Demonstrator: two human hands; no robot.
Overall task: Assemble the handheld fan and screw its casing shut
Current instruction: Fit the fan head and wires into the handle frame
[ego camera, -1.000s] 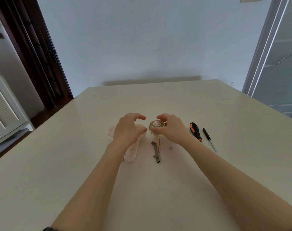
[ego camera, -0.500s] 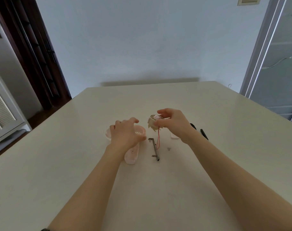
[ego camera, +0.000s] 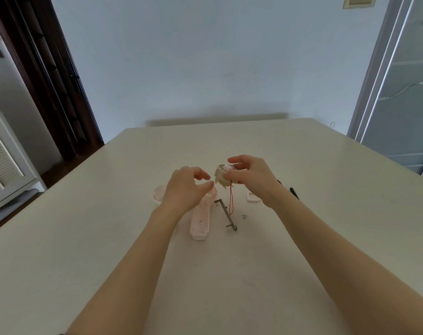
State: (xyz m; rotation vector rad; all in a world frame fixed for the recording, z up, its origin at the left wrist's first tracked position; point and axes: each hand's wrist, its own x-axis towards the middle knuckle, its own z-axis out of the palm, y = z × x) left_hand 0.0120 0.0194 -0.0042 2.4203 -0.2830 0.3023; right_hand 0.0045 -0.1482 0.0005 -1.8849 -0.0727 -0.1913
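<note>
My right hand (ego camera: 252, 178) pinches the cream fan blade unit (ego camera: 222, 176) and holds it above the table. Thin red wires (ego camera: 231, 199) hang from the unit down to a grey metal strip (ego camera: 227, 215) lying on the table. My left hand (ego camera: 185, 187) hovers just left of the fan unit with curled fingers, holding nothing. Beneath it lies the pale pink fan casing (ego camera: 199, 222), its round head partly hidden by my hand. A small screw (ego camera: 244, 216) lies to the right of the strip. A small white cover piece (ego camera: 252, 198) sits under my right wrist.
The cream table (ego camera: 326, 189) spreads wide around the parts. A screwdriver tip (ego camera: 293, 192) shows past my right forearm, mostly hidden. A wall stands behind the far table edge, a dark door frame at left, a glass door at right.
My right hand has lifted the fan blade unit off the table, and the red wires now dangle. My left hand has risen off the casing toward the unit.
</note>
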